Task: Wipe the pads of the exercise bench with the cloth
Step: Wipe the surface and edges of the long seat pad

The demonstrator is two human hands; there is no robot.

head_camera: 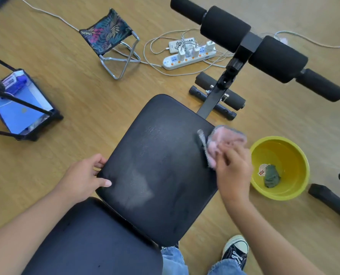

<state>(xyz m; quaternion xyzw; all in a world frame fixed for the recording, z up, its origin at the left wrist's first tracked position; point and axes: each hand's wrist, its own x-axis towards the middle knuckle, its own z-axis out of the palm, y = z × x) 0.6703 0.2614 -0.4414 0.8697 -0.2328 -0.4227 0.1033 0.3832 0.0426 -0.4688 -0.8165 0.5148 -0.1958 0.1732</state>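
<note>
The black seat pad (pixel 159 165) of the exercise bench fills the middle, with a damp sheen on its lower part. A second black pad (pixel 89 243) lies nearer me at the bottom left. My right hand (pixel 232 171) grips a pink and grey cloth (pixel 222 143), blurred, pressed on the seat pad's right edge. My left hand (pixel 85 177) clasps the pad's left edge, thumb on top and fingers under the rim. Black foam rollers (pixel 250 42) stand on the bench's post beyond the seat.
A yellow basin (pixel 296 155) with water and a dark green rag (pixel 271 176) sits on the wooden floor right of the bench. Beyond are a power strip (pixel 189 56) with tangled cables and a small folding stool (pixel 109 38). A tablet (pixel 20 108) under tripod legs is at left.
</note>
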